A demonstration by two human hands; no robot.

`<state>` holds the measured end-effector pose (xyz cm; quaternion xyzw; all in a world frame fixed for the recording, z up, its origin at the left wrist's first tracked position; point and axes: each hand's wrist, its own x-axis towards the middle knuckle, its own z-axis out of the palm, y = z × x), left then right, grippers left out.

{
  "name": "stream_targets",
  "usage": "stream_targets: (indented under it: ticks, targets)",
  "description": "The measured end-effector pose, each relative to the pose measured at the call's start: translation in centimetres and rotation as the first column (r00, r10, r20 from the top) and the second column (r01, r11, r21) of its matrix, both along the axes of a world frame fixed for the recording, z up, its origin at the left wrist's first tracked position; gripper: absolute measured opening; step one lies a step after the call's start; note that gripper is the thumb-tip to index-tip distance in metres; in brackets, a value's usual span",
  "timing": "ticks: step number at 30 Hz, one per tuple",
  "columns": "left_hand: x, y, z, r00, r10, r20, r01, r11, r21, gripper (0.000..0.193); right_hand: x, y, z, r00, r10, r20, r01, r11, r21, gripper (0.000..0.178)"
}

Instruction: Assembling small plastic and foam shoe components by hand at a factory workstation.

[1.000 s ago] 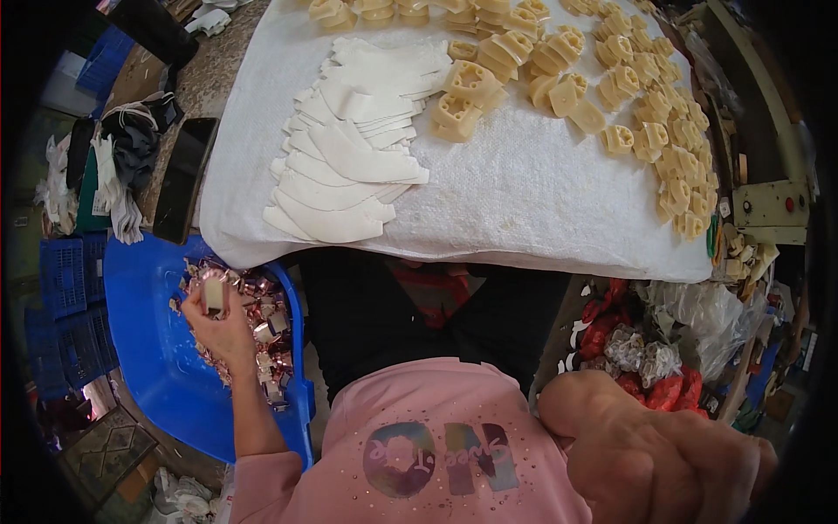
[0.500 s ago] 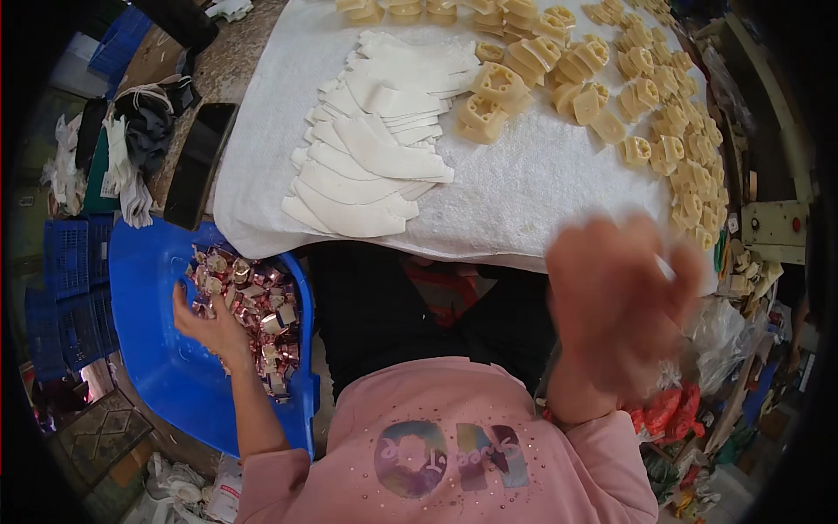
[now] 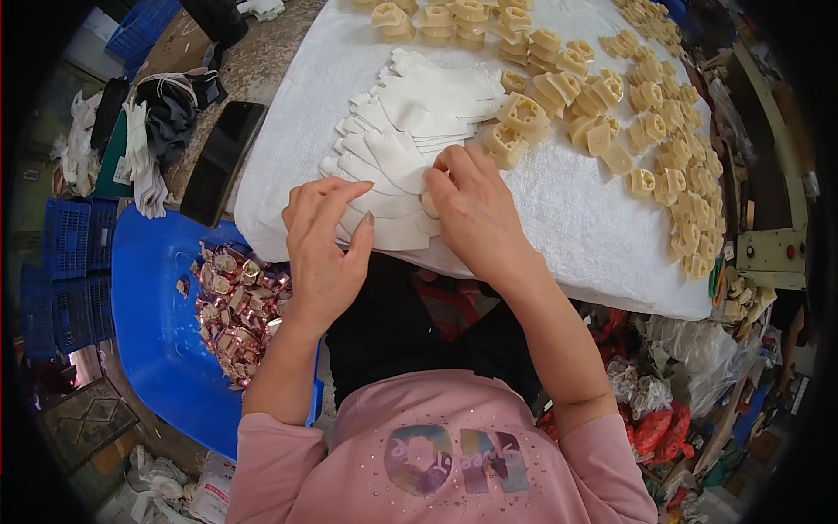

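Overlapping curved white strips (image 3: 397,166) lie in a loose stack near the table's front left. My left hand (image 3: 327,249) is over the stack's left edge, its thumb and index finger apart with nothing between them. On the right side of the same stack, my right hand (image 3: 476,210) has its fingertips closed on a small pale piece (image 3: 429,206), mostly hidden by the fingers. Beyond the strips stand stacks of cream-coloured plastic parts with openings (image 3: 525,115).
A blue tub (image 3: 153,323) of shiny pinkish metallic parts (image 3: 234,319) sits at lower left. A dark phone (image 3: 223,162) lies beside the white cloth (image 3: 279,148). Gloves (image 3: 144,166) hang at far left; plastic bags (image 3: 698,349) fill the lower right.
My left hand has left the blue tub and come up to the white strips. My right hand has moved left from the cloth's right side to the strips and closed on a small pale piece.
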<state>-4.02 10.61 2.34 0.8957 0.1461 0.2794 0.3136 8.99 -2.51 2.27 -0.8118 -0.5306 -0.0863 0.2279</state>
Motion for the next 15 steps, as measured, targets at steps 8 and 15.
stream_targets:
  ticks: [8,15]
  targets:
    - [1.0,0.0,-0.4,0.996,-0.018,-0.089,0.028,0.993,0.111,0.027,0.5,-1.3,-0.3,0.895,-0.075,-0.439,0.253,0.897,0.363,0.025]
    - [1.6,-2.6,0.8,0.975,-0.175,0.137,0.219,0.657,-0.721,0.036,-1.2,-2.9,-0.9,0.993,0.072,0.093,-0.106,0.892,0.439,0.038]
